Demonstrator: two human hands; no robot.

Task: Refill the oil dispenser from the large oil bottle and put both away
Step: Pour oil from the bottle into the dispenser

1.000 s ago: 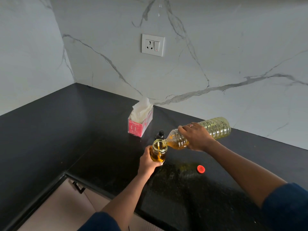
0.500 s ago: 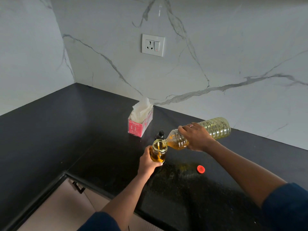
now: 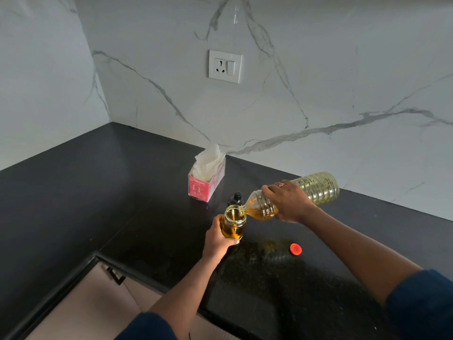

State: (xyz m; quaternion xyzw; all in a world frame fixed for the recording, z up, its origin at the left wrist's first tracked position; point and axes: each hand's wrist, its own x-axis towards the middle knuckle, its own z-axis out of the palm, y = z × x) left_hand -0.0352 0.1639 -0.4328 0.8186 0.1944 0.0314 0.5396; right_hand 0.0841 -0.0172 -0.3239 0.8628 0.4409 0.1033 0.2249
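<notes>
Oil dispenser (image 3: 232, 223): open-mouthed, upright above the dark surface (image 3: 98, 180), my left hand (image 3: 217, 239) wrapped round its lower body. Large oil bottle (image 3: 316, 187): tipped almost level, mouth at the dispenser's rim, oil running in, my right hand (image 3: 288, 201) curled round its middle. Around them: red cap (image 3: 295, 249) lying to the right, black top (image 3: 236, 198) just behind, tissue box (image 3: 206, 185) beyond.
</notes>
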